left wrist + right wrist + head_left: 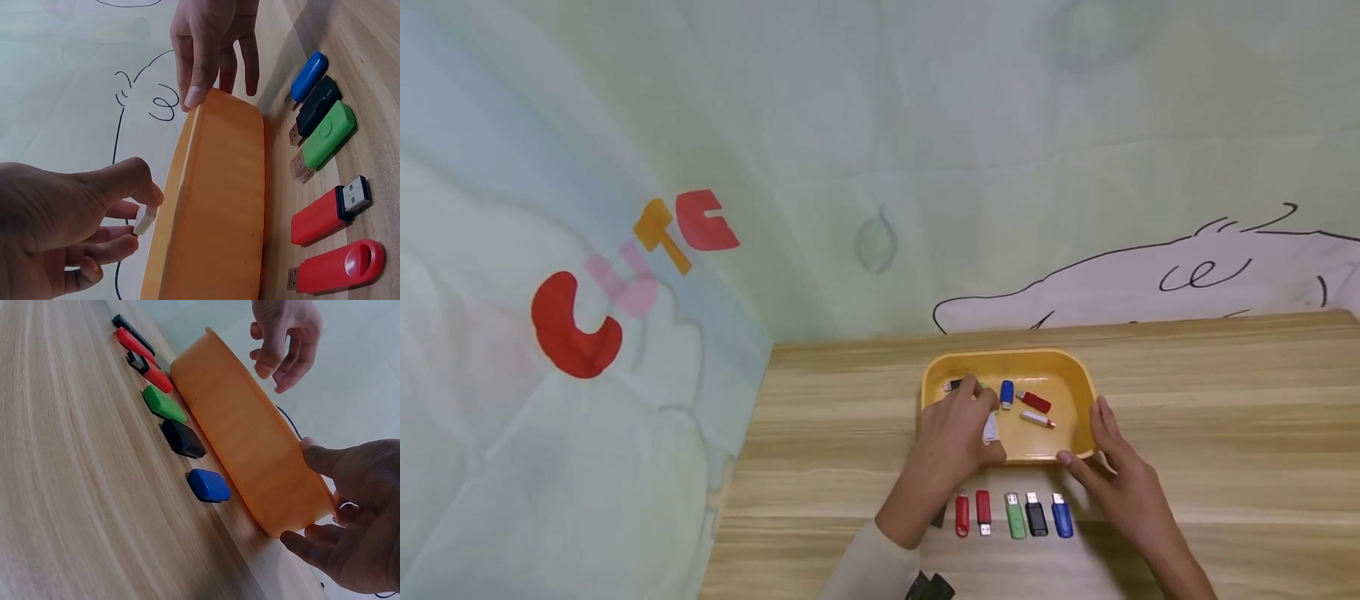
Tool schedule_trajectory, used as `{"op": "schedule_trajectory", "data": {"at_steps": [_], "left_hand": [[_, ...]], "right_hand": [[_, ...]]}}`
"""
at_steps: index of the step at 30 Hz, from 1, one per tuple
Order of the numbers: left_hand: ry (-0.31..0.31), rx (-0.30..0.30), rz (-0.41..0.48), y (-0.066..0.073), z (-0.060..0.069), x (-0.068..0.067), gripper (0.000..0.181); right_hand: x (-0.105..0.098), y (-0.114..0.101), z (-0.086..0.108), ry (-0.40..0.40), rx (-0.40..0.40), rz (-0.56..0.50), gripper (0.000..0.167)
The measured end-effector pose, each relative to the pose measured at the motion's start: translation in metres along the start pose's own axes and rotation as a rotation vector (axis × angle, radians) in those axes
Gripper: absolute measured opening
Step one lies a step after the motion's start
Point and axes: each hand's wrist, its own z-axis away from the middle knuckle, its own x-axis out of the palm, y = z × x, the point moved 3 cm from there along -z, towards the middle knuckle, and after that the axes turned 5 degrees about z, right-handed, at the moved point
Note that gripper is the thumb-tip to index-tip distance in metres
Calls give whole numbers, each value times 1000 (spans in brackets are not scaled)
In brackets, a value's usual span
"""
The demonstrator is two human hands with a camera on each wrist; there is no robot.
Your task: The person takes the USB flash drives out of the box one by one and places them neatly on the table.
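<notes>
My left hand [953,427] reaches over the left side of a yellow-orange plastic tray [1084,383]. Between its thumb and fingers it pinches a white USB stick [145,219]. My right hand [1122,479] grips the tray's near right corner, thumb at the front rim and fingers along the outer right side. Inside the tray lie a blue USB stick [1007,393], a red one [1036,402], a white one with a reddish end [1037,419] and a dark one [953,386] partly behind the left hand. Other contents there are hidden by that hand.
In front of the tray a row of USB sticks lies on the wooden table [820,467]: two red [962,514], a green [1016,517], a black [1037,516], a blue [1062,517]. A dark one [132,332] ends the row. A printed cloth [820,167] hangs behind.
</notes>
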Motion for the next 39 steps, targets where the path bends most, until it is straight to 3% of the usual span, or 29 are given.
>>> {"op": "schedule_trajectory", "data": {"at_steps": [9,17,39], "left_hand": [[43,79,41,-9,9,-3,49],[8,58,155,-20,19,-7,49],[21,62,201,-38,45,-9,43]], "right_hand": [[1,0,0,1,13,4,89],[4,0,0,-3,30,3,89],[3,2,0,-12,31,-31,90]]}}
